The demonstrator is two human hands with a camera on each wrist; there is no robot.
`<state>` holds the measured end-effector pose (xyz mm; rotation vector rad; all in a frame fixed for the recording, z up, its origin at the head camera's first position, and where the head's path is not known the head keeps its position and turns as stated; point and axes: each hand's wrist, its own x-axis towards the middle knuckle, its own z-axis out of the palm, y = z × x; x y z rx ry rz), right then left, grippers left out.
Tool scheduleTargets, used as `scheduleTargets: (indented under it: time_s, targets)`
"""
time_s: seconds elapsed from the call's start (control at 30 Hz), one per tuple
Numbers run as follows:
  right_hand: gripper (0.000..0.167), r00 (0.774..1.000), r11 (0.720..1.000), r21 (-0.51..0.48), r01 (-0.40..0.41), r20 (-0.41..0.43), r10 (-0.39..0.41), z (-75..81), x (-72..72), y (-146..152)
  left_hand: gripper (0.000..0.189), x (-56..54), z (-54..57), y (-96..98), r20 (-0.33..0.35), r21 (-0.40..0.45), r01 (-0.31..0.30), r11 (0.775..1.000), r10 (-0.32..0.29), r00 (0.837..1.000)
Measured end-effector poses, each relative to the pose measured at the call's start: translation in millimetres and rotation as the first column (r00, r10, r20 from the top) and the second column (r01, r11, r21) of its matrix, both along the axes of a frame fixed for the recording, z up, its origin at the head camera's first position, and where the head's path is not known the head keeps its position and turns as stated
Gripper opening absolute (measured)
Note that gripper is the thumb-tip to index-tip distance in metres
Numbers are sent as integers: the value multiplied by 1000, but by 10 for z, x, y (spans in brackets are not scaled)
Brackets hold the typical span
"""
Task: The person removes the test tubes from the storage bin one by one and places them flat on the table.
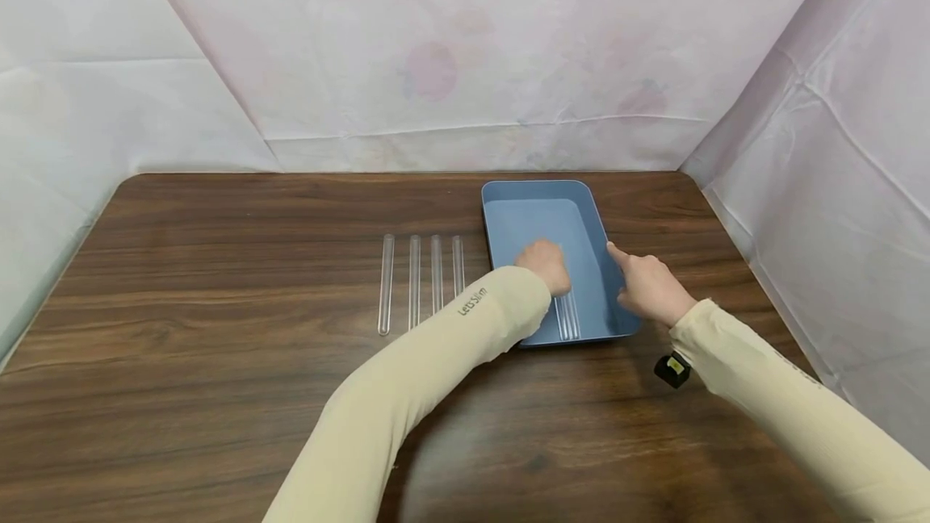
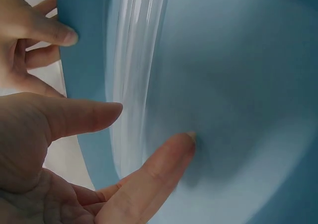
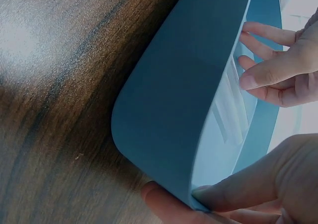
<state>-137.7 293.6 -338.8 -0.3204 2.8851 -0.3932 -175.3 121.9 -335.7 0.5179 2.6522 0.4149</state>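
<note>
A blue rectangular tray (image 1: pixel 538 220) stands toward the right of the table. Inside it, several clear test tubes (image 1: pixel 568 317) lie side by side along the near left part of the floor. My left hand (image 1: pixel 545 266) reaches into the tray over them. In the left wrist view its thumb (image 2: pixel 92 117) and index finger (image 2: pixel 159 169) are spread apart with nothing between them, a fingertip right at the tray floor. At the right side my right hand (image 1: pixel 651 290) pinches the tray wall, thumb (image 3: pixel 243 186) inside and a finger outside.
Left of the tray, several more clear test tubes (image 1: pixel 386 285) lie in a spaced row on the dark wooden table (image 1: pixel 218 361); my left sleeve (image 1: pixel 436 353) covers some of their near ends. A small black device (image 1: pixel 672 370) sits at my right wrist. Pale cloth (image 1: pixel 472 63) hangs behind.
</note>
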Motion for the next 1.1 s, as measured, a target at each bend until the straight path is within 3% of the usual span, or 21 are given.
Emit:
scheduleTargets:
  time_s: [0.37, 0.87, 1.1]
  targets:
    - [72, 1000, 1000, 16, -6, -14, 6, -5, -23, 2, 27, 16, -52, 114, 19, -50, -49, 998, 50, 999]
    - [72, 1000, 1000, 22, 3, -6, -3, -10, -20, -1, 37, 57, -20, 48, -1, -97, -11, 995, 11, 1000]
    - [72, 1000, 1000, 23, 6, -5, -6, -14, -15, -3, 47, 25, -69, 67, 25, -104, -18, 994, 20, 999]
